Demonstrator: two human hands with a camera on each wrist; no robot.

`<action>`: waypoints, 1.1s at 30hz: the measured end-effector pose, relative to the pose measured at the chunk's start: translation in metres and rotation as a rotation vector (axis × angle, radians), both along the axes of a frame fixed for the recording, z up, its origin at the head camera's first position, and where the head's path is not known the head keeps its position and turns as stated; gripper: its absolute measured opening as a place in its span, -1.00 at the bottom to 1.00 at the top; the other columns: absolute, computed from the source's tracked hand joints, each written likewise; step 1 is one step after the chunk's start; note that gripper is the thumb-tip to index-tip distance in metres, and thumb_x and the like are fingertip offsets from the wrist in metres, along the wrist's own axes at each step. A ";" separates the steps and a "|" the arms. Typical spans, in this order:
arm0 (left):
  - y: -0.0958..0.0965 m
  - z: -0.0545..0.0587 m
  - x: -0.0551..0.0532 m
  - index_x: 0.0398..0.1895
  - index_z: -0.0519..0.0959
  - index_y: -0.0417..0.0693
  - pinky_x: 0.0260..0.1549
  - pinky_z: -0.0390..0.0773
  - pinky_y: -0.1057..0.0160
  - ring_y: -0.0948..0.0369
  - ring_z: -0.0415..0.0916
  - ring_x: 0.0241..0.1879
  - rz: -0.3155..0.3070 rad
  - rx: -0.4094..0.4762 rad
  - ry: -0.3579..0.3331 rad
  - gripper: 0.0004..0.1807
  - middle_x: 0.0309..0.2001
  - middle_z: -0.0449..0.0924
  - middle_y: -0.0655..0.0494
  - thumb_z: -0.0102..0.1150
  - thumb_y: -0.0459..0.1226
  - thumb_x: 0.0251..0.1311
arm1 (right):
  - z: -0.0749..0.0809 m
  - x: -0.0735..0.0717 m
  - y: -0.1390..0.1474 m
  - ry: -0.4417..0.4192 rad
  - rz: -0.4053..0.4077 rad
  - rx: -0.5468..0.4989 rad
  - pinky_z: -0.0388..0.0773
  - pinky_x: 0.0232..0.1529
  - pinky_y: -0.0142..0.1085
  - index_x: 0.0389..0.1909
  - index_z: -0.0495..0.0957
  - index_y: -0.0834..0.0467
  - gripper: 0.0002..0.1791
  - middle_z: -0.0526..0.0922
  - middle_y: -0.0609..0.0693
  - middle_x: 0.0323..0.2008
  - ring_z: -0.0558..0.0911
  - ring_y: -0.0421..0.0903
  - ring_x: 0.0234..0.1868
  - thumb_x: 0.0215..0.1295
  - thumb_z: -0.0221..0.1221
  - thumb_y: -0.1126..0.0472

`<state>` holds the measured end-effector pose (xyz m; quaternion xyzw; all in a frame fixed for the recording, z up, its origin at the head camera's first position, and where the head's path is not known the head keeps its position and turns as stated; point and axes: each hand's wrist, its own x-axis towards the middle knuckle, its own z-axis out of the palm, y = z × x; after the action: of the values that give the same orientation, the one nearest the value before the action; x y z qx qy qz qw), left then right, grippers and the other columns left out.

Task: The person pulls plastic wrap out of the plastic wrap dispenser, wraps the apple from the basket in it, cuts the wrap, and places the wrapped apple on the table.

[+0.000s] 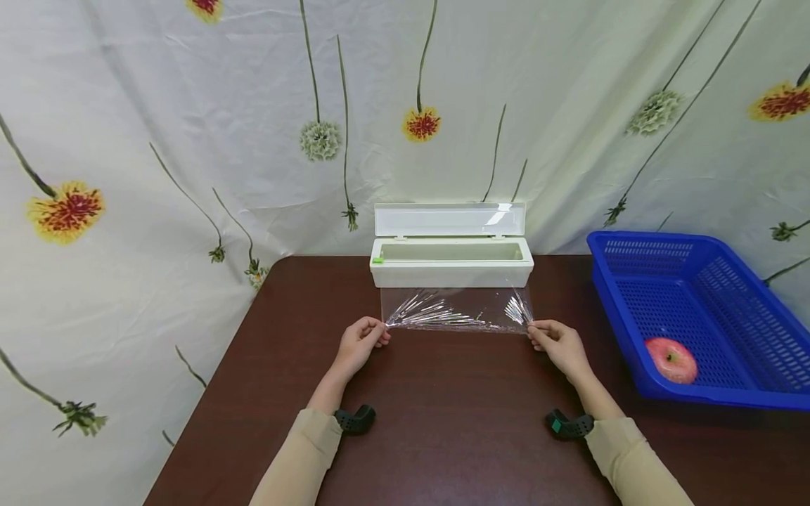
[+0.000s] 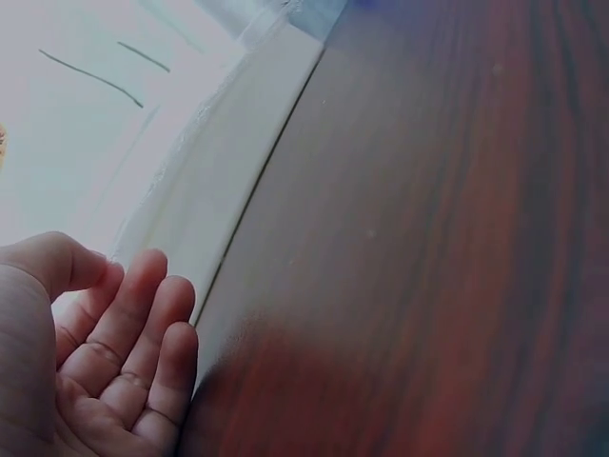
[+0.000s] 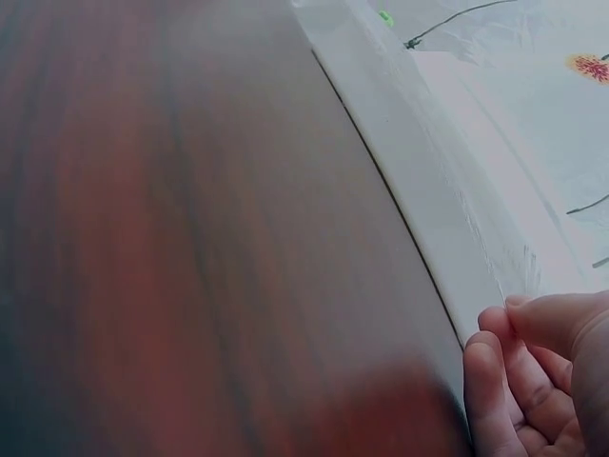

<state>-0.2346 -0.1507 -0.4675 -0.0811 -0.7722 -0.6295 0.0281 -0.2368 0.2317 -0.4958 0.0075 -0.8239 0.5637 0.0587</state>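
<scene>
A sheet of clear plastic wrap (image 1: 443, 313) stretches out from the front of a long white cling film dispenser (image 1: 452, 275), creased toward both front corners. The left hand (image 1: 361, 343) pinches the sheet's left corner between thumb and index finger; in the left wrist view the other fingers of this hand (image 2: 124, 352) are loosely bent. At the right corner, the right hand (image 1: 560, 346) pinches the film likewise, and the right wrist view shows that thumb and fingertip (image 3: 514, 319) meeting at the film's edge. The dispenser's lid (image 1: 449, 220) stands raised at the back.
To the right sits a blue plastic basket (image 1: 721, 309) with a red apple (image 1: 672, 360) in its near left corner. A small green slider (image 1: 377, 261) is on the dispenser's left end. Behind the dark wooden table (image 1: 436, 422) hangs a flowered white curtain (image 1: 253, 105).
</scene>
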 end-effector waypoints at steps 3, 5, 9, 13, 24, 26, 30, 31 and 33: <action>0.000 0.001 0.001 -0.30 0.51 -0.43 -0.36 0.58 0.29 0.02 0.60 -0.38 -0.006 -0.007 -0.006 -0.81 -0.39 0.61 -0.26 0.02 -0.39 0.32 | 0.000 0.001 0.001 -0.003 0.000 0.003 0.58 -0.34 -0.45 -0.06 0.53 0.43 -0.65 0.65 0.24 -0.26 0.58 -0.29 -0.39 0.32 0.15 0.21; -0.001 0.002 0.003 -0.29 0.51 -0.43 -0.40 0.58 0.29 0.03 0.59 -0.40 -0.010 -0.011 -0.015 -0.81 -0.39 0.61 -0.27 0.01 -0.39 0.32 | 0.000 0.001 0.001 -0.004 0.003 0.003 0.58 -0.34 -0.45 -0.07 0.53 0.44 -0.66 0.66 0.23 -0.28 0.58 -0.29 -0.40 0.31 0.15 0.22; -0.002 0.003 0.005 -0.28 0.50 -0.45 -0.47 0.59 0.26 0.06 0.57 -0.44 -0.024 -0.005 -0.030 -0.80 -0.39 0.59 -0.28 0.00 -0.38 0.33 | 0.001 0.004 0.002 -0.005 0.011 -0.018 0.58 -0.34 -0.44 -0.07 0.53 0.45 -0.66 0.65 0.23 -0.29 0.59 -0.29 -0.40 0.31 0.16 0.24; -0.002 0.004 0.007 -0.26 0.49 -0.48 -0.49 0.60 0.26 0.06 0.56 -0.45 -0.032 0.003 -0.044 -0.79 -0.39 0.59 -0.29 -0.01 -0.39 0.34 | 0.003 0.007 0.002 -0.014 0.019 -0.035 0.59 -0.34 -0.44 -0.07 0.52 0.46 -0.65 0.65 0.23 -0.30 0.59 -0.28 -0.40 0.31 0.16 0.23; -0.004 0.003 0.014 -0.26 0.47 -0.47 -0.58 0.58 0.27 0.08 0.52 -0.54 -0.042 -0.017 -0.045 -0.81 -0.37 0.58 -0.34 0.00 -0.40 0.33 | 0.005 0.014 0.004 -0.008 0.053 -0.055 0.59 -0.34 -0.42 -0.07 0.51 0.47 -0.65 0.65 0.25 -0.29 0.60 -0.28 -0.39 0.31 0.16 0.24; -0.004 0.003 0.015 -0.27 0.48 -0.45 -0.59 0.57 0.28 0.09 0.52 -0.55 -0.042 -0.015 -0.043 -0.82 -0.38 0.58 -0.33 0.00 -0.40 0.33 | 0.004 0.014 0.005 -0.009 0.053 -0.050 0.59 -0.34 -0.42 -0.08 0.53 0.46 -0.65 0.65 0.22 -0.31 0.60 -0.28 -0.39 0.30 0.16 0.22; -0.004 0.003 0.017 -0.30 0.49 -0.42 -0.60 0.57 0.29 0.10 0.52 -0.56 -0.040 -0.007 -0.038 -0.85 -0.40 0.59 -0.29 0.00 -0.41 0.32 | 0.004 0.015 0.006 -0.011 0.054 -0.037 0.59 -0.34 -0.41 -0.09 0.53 0.44 -0.65 0.65 0.18 -0.33 0.60 -0.28 -0.40 0.30 0.17 0.21; -0.004 0.003 0.017 -0.30 0.49 -0.41 -0.60 0.57 0.29 0.11 0.51 -0.57 -0.040 -0.005 -0.037 -0.85 -0.41 0.59 -0.29 0.00 -0.41 0.32 | 0.003 0.016 0.006 -0.011 0.056 -0.036 0.59 -0.34 -0.41 -0.09 0.53 0.44 -0.65 0.65 0.19 -0.32 0.60 -0.28 -0.39 0.30 0.17 0.21; -0.004 0.004 0.018 -0.30 0.49 -0.41 -0.59 0.57 0.29 0.11 0.52 -0.57 -0.042 -0.006 -0.037 -0.85 -0.40 0.59 -0.29 0.00 -0.41 0.32 | 0.003 0.017 0.006 -0.010 0.061 -0.035 0.59 -0.34 -0.41 -0.08 0.53 0.44 -0.65 0.65 0.21 -0.31 0.60 -0.28 -0.39 0.30 0.16 0.21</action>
<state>-0.2163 -0.1545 -0.4637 -0.0857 -0.7726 -0.6291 0.0006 -0.2202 0.2380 -0.4924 0.0285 -0.8136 0.5795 0.0374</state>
